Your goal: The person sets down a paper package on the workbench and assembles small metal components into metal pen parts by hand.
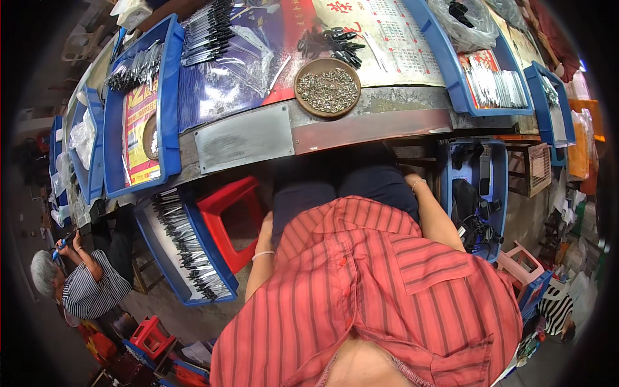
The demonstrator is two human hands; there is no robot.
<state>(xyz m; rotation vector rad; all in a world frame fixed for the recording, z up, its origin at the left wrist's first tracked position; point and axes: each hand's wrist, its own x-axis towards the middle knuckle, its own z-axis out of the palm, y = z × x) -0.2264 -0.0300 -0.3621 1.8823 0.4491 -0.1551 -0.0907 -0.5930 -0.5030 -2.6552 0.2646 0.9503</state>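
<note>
My left hand [266,227] hangs down beside my left thigh, next to a red plastic stool [222,209]. My right hand [411,177] is down by my right thigh under the table edge. The fingers of both hands are hidden, so what they hold, if anything, does not show. In front of me on the table sits a round brown bowl [329,89] full of small metal pieces. Behind it lie black plastic pen parts [345,46] and a few white sticks [376,51]. Further left is a row of black-and-clear pens [207,32].
Blue trays with pen parts stand at the table's left [171,97] and right [451,71]. Below the table, another blue tray [187,248] holds rows of pens. A blue crate [496,193] with black items is at the right. A person [97,277] in stripes sits at the left.
</note>
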